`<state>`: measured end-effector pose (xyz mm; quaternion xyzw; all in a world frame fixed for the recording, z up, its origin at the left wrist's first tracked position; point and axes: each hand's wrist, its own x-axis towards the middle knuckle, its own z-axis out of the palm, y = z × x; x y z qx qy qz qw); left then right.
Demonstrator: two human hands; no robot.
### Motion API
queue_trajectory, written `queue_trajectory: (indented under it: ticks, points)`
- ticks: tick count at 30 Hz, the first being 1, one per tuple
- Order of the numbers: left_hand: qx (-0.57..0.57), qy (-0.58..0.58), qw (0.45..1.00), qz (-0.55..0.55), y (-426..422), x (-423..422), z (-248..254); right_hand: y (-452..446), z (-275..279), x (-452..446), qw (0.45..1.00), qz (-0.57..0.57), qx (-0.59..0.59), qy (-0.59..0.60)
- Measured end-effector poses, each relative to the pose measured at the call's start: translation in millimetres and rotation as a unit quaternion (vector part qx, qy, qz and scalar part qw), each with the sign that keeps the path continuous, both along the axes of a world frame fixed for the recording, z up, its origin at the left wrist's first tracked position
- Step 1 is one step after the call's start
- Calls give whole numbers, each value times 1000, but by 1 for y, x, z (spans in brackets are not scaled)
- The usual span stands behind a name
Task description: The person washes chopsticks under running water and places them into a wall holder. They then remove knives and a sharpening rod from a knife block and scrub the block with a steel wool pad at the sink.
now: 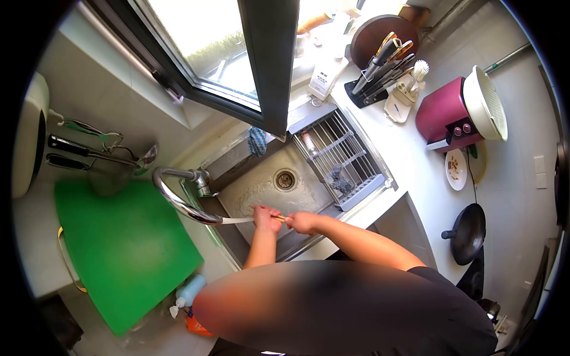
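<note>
Water runs from the curved chrome faucet (185, 204) toward my left hand (266, 218), which is closed around a thin, light-brown stick-like item (278, 218). My right hand (302, 222) grips the same item from the right side. Both hands are close together over the near part of the metal sink (255, 184). What the item is, I cannot make out, since the fingers cover most of it. The round drain (285, 180) lies beyond my hands.
A rack (332, 148) holding a dark mesh scrubber (340, 180) spans the sink's right side. On the left lies a green cutting board (124, 249). A knife block (365, 89) stands at the back right. The open window frame (270, 65) overhangs the sink's far edge.
</note>
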<state>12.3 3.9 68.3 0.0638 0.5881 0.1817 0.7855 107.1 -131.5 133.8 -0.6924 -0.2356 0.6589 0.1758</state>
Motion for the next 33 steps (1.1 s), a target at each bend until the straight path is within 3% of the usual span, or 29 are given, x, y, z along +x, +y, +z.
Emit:
queue_trajectory:
  ticks: [2,4,7,9,10,12,13,15,16,18,20,23,24,26,27,30,32,33]
  points:
    - [-68,-50,994,77,-3,-4,8,3,-21,2,996,43,34,-71]
    - [-50,-15,996,75,16,-19,0,2,-31,7,964,107,79,-230]
    - [5,12,988,154,25,-35,-16,28,-29,-6,942,146,38,-301]
    - [136,-18,969,204,14,-47,-26,66,-44,-38,956,65,83,-274]
    - [140,-20,969,201,11,-52,-24,87,-35,-43,959,87,138,-233]
    - [135,-106,981,86,5,-62,-2,118,-18,-56,957,107,194,-188]
    - [154,-41,986,40,5,-60,31,129,-15,-63,956,81,200,-197]
    - [166,-68,980,88,9,-70,40,134,-3,-66,956,51,205,-204]
    - [176,-95,970,140,12,-75,47,134,5,-63,946,91,239,-198]
    - [179,-94,970,132,19,-76,52,130,13,-50,933,133,273,-192]
    - [207,-9,962,176,20,-74,51,118,12,-36,878,224,340,-251]
    - [224,52,955,186,15,-56,67,106,-6,-24,912,186,246,-272]
    - [222,52,956,184,14,-62,52,105,6,-26,912,184,244,-272]
    - [201,-110,960,159,15,-79,6,111,44,-30,909,243,221,-258]
    - [200,-109,961,159,17,-78,14,111,35,-34,909,243,220,-257]
    - [51,-52,989,126,28,-72,38,103,4,-36,905,223,256,-258]
    - [23,-69,979,190,35,-77,33,78,8,-7,920,206,198,-267]
    - [7,0,975,224,37,-64,44,64,7,3,933,176,158,-273]
